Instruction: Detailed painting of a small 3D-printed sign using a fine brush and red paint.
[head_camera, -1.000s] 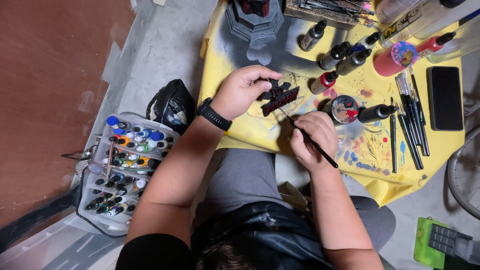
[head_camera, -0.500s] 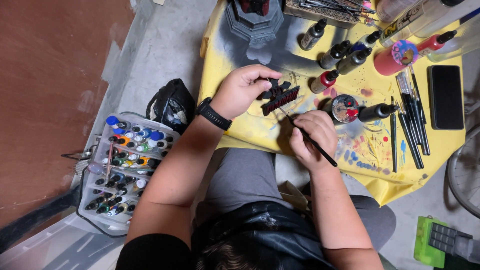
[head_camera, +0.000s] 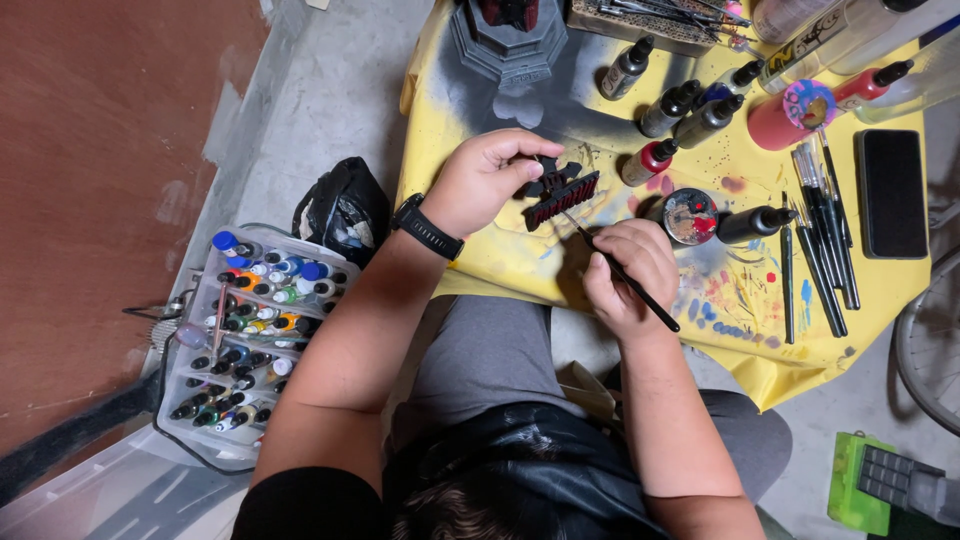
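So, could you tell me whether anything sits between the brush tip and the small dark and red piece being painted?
Nothing visible does. The left hand holds the dark and red piece above the yellow cloth, and the paintbrush in the right hand reaches its lower edge directly.

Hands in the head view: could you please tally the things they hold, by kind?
Paintbrush, in the right hand: 1
Black and red model piece, in the left hand: 1
Total: 2
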